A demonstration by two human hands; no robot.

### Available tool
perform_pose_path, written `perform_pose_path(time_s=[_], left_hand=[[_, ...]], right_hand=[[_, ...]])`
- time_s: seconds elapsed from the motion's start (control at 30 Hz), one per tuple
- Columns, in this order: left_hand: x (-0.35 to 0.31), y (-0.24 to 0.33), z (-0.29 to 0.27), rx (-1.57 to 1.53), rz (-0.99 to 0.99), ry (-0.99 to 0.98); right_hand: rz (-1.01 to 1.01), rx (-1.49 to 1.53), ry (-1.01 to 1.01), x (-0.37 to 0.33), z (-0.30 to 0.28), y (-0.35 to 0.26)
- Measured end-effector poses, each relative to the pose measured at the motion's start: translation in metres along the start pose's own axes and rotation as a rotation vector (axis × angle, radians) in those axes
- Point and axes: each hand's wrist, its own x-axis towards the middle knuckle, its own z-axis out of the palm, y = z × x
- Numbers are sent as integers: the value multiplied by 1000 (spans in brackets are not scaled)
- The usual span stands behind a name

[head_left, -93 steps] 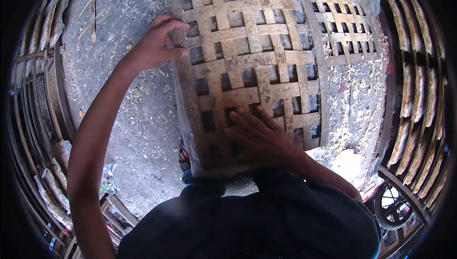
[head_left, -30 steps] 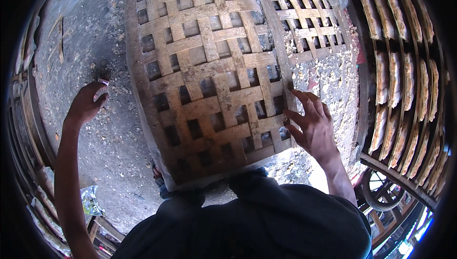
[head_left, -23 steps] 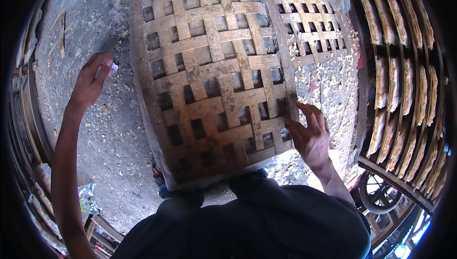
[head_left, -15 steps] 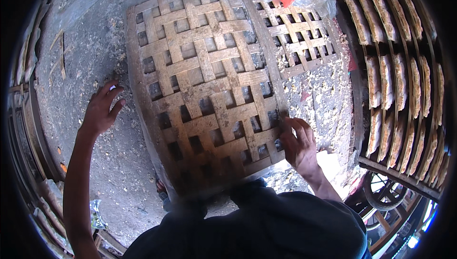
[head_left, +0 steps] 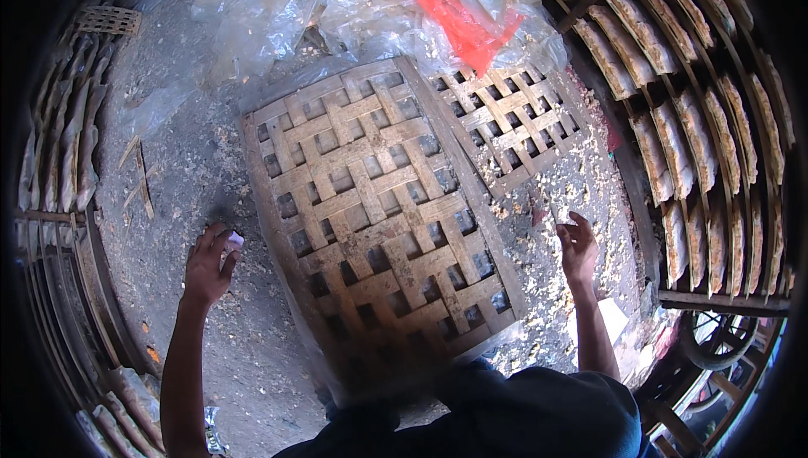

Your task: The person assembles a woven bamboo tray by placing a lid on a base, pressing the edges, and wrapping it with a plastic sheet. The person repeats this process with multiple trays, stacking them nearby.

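A large wooden lattice tray (head_left: pixel 362 197), woven from flat slats in a frame, lies in front of me with clear plastic sheeting under its edges. Left of it, above the floor, my left hand (head_left: pixel 210 264) is curled around a small pale lilac piece (head_left: pixel 236 240), whose kind I cannot make out. My right hand (head_left: pixel 578 249) hovers on the other side, apart from the tray's frame, with its fingers loosely bent and spread and nothing visible in them. Beyond it, a second, smaller-looking lattice tray (head_left: pixel 509 125) lies partly beside the large one.
Racks of stacked trays (head_left: pixel 699 121) with a pale, browned-edged filling line the right; another rack (head_left: pixel 67 130) stands left. Crumpled clear plastic (head_left: pixel 278 12) and a red plastic bag (head_left: pixel 471 29) lie at the back. Crumbs cover the floor. A wheel (head_left: pixel 715 340) shows lower right.
My right hand has left the large tray's right edge and moved outward to the right. My left hand keeps the small pale piece. The view has tilted, showing more of the far floor.
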Motion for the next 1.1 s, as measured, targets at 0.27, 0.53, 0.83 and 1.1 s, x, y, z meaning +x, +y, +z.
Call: perform_pose_path(time_s=[0.27, 0.53, 0.83, 1.1], left_hand=[[40, 26, 10, -483, -201, 104], [62, 77, 12, -675, -229, 65], [70, 61, -5, -300, -74, 183], [113, 77, -16, 72, 80, 26]], right_hand=[[-297, 55, -262, -7, 38, -78], [-414, 148, -418, -5, 81, -121], [-500, 156, -351, -18, 94, -121], [-457, 163, -367, -19, 91, -123]])
